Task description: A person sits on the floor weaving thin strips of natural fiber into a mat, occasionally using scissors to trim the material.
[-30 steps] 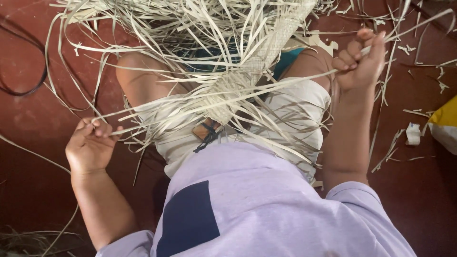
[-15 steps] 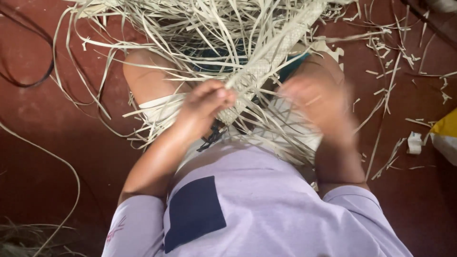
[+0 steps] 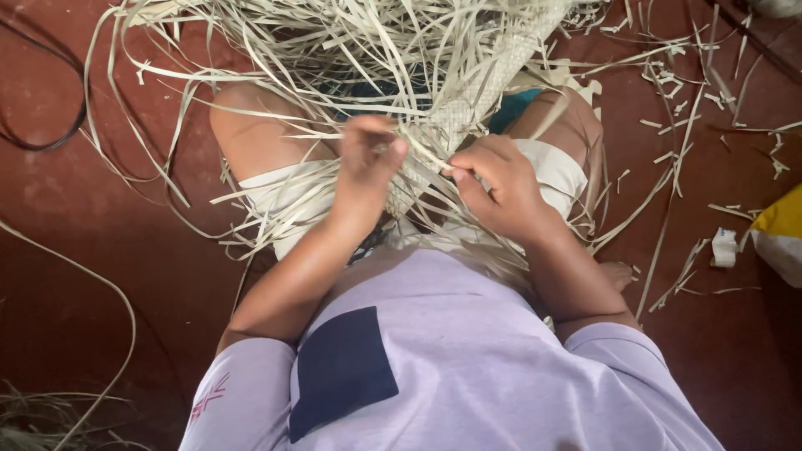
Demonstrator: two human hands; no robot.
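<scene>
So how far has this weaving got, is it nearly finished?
Not nearly, I'd guess. A narrow woven band already looks plaited. The left hand and right hand pinch strips at its near end. Most loose strips lie unwoven across the lap and red floor.

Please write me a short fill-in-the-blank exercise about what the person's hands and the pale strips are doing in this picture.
1. Both hands, the left hand and the right hand, work on pale woven strips resting on the person's ____.
2. The floor under the loose strips is dark ____ in colour.
3. The person's lilac shirt has a dark ____ pocket.
4. A ____ object lies at the right edge.

Missing words: lap; red; blue; yellow
</scene>
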